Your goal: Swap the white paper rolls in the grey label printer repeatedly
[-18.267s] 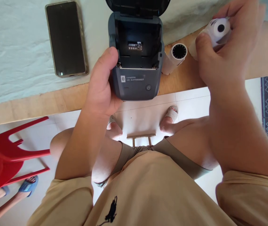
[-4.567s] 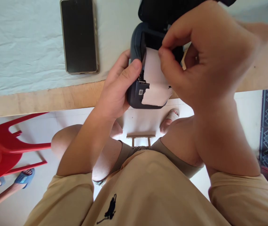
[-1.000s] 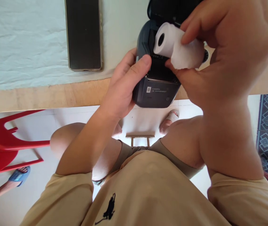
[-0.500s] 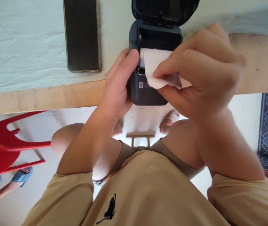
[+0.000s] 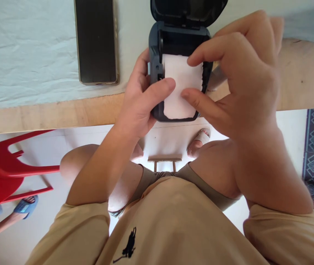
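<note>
A small dark label printer (image 5: pixel 153 40) sits at the table's front edge with its black lid (image 5: pixel 187 11) swung up and back. A white paper strip (image 5: pixel 181 73) comes from inside it and lies flat over its front, with a ragged end. My left hand (image 5: pixel 143 95) grips the printer's left side, its thumb pressed on the paper. Above the strip's right side is my right hand (image 5: pixel 245 73), thumb and index finger apart and nothing pinched between them. Whether those fingertips touch the paper I cannot tell.
A dark phone (image 5: pixel 96 40) lies on the pale cloth (image 5: pixel 27 48) to the left. The wooden table edge (image 5: pixel 49 114) runs across in front of me. A red plastic chair (image 5: pixel 13 165) and another person's foot in a blue slipper (image 5: pixel 27 206) are at lower left.
My right hand has let go of the paper and its fingers have spread. The strip now lies down over the printer's front. My left thumb has moved right onto it.
</note>
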Tool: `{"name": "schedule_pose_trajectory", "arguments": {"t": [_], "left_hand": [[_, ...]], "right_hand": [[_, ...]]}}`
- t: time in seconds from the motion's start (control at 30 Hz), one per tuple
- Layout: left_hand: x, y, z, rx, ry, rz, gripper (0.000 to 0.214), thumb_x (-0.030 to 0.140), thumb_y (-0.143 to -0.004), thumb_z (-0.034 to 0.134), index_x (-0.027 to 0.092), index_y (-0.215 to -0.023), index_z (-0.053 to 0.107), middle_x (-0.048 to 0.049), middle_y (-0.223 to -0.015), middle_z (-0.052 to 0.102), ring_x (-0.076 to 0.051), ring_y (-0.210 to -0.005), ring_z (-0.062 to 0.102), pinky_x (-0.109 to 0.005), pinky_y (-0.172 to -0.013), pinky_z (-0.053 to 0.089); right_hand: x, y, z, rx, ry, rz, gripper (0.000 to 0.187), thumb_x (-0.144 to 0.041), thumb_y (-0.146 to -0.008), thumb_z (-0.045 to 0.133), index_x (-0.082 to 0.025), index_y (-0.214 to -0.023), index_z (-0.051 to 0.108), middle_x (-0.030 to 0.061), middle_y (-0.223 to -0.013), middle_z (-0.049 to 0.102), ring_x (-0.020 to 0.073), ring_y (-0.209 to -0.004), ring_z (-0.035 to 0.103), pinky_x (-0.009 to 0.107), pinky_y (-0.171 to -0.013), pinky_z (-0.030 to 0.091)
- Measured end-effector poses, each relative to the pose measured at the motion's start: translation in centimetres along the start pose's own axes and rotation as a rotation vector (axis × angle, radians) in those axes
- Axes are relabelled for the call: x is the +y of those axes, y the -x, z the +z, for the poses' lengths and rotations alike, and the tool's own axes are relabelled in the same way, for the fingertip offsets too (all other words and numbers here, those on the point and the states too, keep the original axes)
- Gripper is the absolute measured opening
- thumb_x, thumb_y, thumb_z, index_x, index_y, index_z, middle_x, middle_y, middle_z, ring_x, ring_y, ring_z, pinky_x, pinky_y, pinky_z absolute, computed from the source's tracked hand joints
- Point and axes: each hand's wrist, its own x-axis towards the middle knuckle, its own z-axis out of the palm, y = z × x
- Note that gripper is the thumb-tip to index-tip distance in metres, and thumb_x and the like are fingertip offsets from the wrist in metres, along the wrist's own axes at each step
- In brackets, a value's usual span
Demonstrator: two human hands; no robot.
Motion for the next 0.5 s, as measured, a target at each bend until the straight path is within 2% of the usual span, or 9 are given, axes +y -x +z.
{"name": "schedule_pose_trajectory", "arguments": {"t": [0.07, 0.13, 0.2, 0.3, 0.33, 0.4, 0.5], "left_hand": [[0.0, 0.0, 0.0, 0.047, -0.022, 0.0, 0.024, 0.016, -0.068, 0.05, 0.026, -0.089, 0.043, 0.003, -0.073, 0.055, -0.011, -0.068, 0.055, -0.023, -0.057, 0.044], [0.0, 0.0, -0.1, 0.054, -0.063, 0.0, 0.032, 0.014, -0.065, 0.053, 0.027, -0.093, 0.043, 0.0035, -0.075, 0.055, -0.012, -0.076, 0.056, -0.024, -0.064, 0.045], [0.1, 0.0, -0.4, -0.005, -0.099, 0.001, 0.044, 0.013, -0.061, 0.056, 0.03, -0.098, 0.042, 0.0032, -0.088, 0.056, -0.014, -0.085, 0.054, -0.025, -0.07, 0.046], [0.4, 0.1, -0.6, -0.115, -0.159, -0.031, 0.055, 0.011, -0.059, 0.057, 0.033, -0.106, 0.039, 0.0029, -0.109, 0.052, -0.014, -0.085, 0.053, -0.025, -0.07, 0.046], [0.5, 0.1, -0.6, -0.131, -0.173, -0.039, 0.056, 0.011, -0.058, 0.056, 0.032, -0.107, 0.038, 0.0032, -0.113, 0.051, -0.014, -0.084, 0.053, -0.024, -0.069, 0.046], [0.6, 0.2, -0.6, -0.131, -0.178, -0.029, 0.056, 0.01, -0.057, 0.056, 0.03, -0.107, 0.039, 0.0031, -0.115, 0.049, -0.014, -0.084, 0.053, -0.024, -0.07, 0.046], [0.5, 0.3, -0.4, -0.122, -0.147, -0.011, 0.055, 0.009, -0.056, 0.057, 0.028, -0.106, 0.041, 0.0012, -0.113, 0.05, -0.014, -0.081, 0.055, -0.023, -0.064, 0.045]], "right_hand": [[0.1, 0.1, -0.3, 0.064, -0.038, -0.051, 0.041, -0.051, -0.063, 0.04, -0.03, -0.098, 0.042, -0.0067, -0.098, 0.041, 0.0039, -0.098, 0.038, 0.026, -0.094, 0.032], [0.5, 0.0, -0.3, 0.101, -0.103, -0.042, 0.04, -0.046, -0.065, 0.04, -0.024, -0.098, 0.042, -0.0065, -0.096, 0.043, 0.0012, -0.094, 0.04, 0.018, -0.085, 0.034], [1.1, -0.3, 0.1, 0.202, -0.202, 0.089, 0.044, -0.043, -0.066, 0.039, -0.019, -0.102, 0.039, -0.0055, -0.101, 0.043, -0.0001, -0.094, 0.042, 0.014, -0.077, 0.034], [1.6, -1.1, 1.2, 0.456, -0.467, 0.277, 0.054, -0.043, -0.063, 0.045, -0.013, -0.108, 0.035, 0.0001, -0.113, 0.039, 0.0015, -0.105, 0.043, 0.011, -0.076, 0.036], [1.7, -1.5, 1.5, 0.488, -0.569, 0.275, 0.055, -0.042, -0.062, 0.046, -0.013, -0.108, 0.035, 0.002, -0.117, 0.035, 0.0013, -0.107, 0.043, 0.01, -0.075, 0.037], [1.4, -2.1, 1.9, 0.449, -0.725, 0.228, 0.055, -0.041, -0.061, 0.046, -0.014, -0.108, 0.036, 0.0035, -0.117, 0.034, 0.0006, -0.106, 0.044, 0.008, -0.073, 0.037], [0.8, -2.4, 1.7, 0.506, -0.794, 0.276, 0.052, -0.052, -0.061, 0.034, -0.017, -0.097, 0.046, -0.0058, -0.095, 0.047, -0.0014, -0.092, 0.049, 0.008, -0.07, 0.034]]}}
